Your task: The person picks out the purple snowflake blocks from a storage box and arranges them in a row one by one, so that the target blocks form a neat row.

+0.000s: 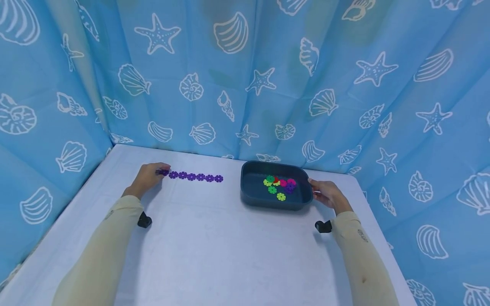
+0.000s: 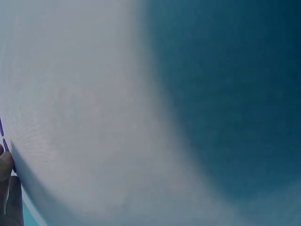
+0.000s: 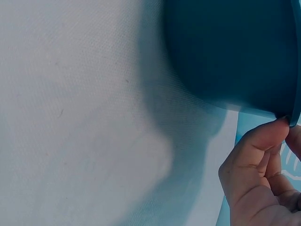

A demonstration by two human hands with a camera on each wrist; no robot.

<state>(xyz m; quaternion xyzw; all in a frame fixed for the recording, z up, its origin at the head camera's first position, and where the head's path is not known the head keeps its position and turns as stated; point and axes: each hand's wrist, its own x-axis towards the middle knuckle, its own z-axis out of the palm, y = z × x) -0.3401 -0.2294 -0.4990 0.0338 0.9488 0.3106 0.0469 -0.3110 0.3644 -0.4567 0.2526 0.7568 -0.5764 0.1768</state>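
Purple discs (image 1: 191, 177) lie in a line on the white table (image 1: 237, 246), left of the dark tray (image 1: 275, 204). My left hand (image 1: 148, 176) pinches another purple disc (image 1: 163, 172) just beside the line's left end; whether I have more than one there, I cannot tell. My right hand (image 1: 328, 194) grips the tray's right rim between thumb and fingers.

I judge the step in hand to be fitting a disc to the left end of the line; the next move calls for setting it level with its neighbour and loosening the left pinch, with the tray held steady.

I count six discs in the line and one tray. Inside it I make out two green discs (image 1: 272, 190), three yellow discs (image 1: 281, 196), two pink discs (image 1: 283, 183), one red disc (image 1: 276, 179) and at least one purple; overlaps blur the total.
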